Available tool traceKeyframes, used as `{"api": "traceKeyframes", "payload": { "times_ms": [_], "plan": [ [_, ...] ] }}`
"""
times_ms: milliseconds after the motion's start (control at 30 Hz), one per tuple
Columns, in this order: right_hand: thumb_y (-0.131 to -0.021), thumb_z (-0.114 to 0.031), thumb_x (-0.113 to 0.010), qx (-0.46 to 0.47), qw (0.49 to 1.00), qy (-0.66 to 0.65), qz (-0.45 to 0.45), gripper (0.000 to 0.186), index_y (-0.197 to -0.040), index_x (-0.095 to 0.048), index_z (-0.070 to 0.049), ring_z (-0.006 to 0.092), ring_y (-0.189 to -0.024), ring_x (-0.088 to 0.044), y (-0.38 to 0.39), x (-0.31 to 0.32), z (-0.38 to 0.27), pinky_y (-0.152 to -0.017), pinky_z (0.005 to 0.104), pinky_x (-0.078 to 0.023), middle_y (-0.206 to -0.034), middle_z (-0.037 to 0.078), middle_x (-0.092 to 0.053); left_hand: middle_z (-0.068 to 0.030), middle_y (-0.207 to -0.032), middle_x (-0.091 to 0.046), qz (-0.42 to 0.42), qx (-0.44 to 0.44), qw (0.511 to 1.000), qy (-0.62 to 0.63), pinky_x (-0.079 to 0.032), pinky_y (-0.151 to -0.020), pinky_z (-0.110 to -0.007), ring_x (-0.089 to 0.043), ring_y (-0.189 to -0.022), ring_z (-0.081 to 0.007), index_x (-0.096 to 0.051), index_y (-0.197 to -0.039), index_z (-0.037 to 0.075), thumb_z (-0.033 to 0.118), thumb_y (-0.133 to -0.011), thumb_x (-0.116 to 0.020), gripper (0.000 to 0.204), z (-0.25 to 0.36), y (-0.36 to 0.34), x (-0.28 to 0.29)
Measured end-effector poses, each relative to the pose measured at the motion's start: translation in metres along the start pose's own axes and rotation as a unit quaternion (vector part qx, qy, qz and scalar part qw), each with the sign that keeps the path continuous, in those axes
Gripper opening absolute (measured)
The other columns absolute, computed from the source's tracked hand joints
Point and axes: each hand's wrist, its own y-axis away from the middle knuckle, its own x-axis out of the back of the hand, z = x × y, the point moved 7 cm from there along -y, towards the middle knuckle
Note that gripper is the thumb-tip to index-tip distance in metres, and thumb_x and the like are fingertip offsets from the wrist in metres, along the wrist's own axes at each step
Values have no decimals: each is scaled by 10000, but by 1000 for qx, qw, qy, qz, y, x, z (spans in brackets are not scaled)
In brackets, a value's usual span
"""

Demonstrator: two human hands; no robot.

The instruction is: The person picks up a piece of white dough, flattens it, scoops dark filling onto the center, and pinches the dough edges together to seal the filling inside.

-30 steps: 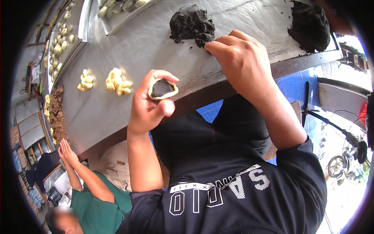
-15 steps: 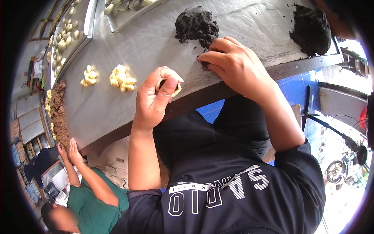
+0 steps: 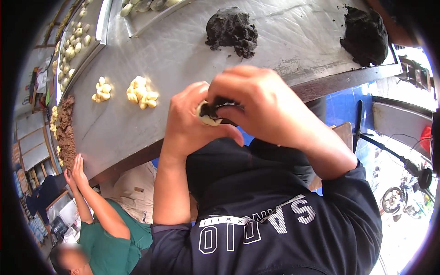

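Note:
My left hand (image 3: pixel 184 120) curls around a pale dough piece (image 3: pixel 210 121), its thumb stretched out to the right. The dough is cupped, with dark filling showing in its middle. My right hand (image 3: pixel 263 105) is closed over it, fingers bent, with a bit of black paste (image 3: pixel 223 100) between the fingertips at the dough's opening. Parts of those fingertips are hidden. Beyond my hands, a crumbly black paste mound (image 3: pixel 231 31) rests on the metal table (image 3: pixel 178 55). Two small piles of pale dough pieces, a larger one (image 3: pixel 141 92) and a smaller one (image 3: pixel 101 90), lie to the left.
Another black paste mound (image 3: pixel 365 36) sits at the far right. Trays of pale oval pieces (image 3: pixel 72 48) stand at the far left, near a brown paste strip (image 3: pixel 67 130). A co-worker in a green shirt (image 3: pixel 109 224) works at the left with palms together.
My right hand has moved left from near the black mound to the dough in my left hand, bringing black paste. My left thumb has lifted off the filling and swung out.

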Motion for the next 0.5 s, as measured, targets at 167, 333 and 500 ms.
{"api": "traceKeyframes", "payload": {
  "times_ms": [167,333,500],
  "plan": [
    [-714,-61,-923,-25,998,21,46,450,-1102,-697,-41,385,-1056,-719,-5,1,3,-910,453,-597,-1129,140,-710,-76,-682,-589,-68,63,996,-20,-521,-629,-402,-607,-627,-320,-565,-771,74,485,-511,-1122,739,-6,8,-12],
    [-694,-100,-951,34,997,72,-9,517,-1176,-772,-45,405,-1109,-734,-22,22,-5,-963,487,-605,-1180,160,-750,-67,-663,-578,-24,58,997,44,-505,-612,-388,-582,-601,-297,-570,-756,75,489,-605,-1094,684,-14,11,-10],
    [-1031,-157,-779,44,966,255,-29,219,-1209,-792,-30,396,-976,-782,-109,56,91,-892,452,-624,-1083,160,-813,-10,-764,-574,4,48,982,185,-440,-671,-300,-556,-719,-133,-643,-833,60,377,-942,-944,451,-23,4,-4]
  ]
}}
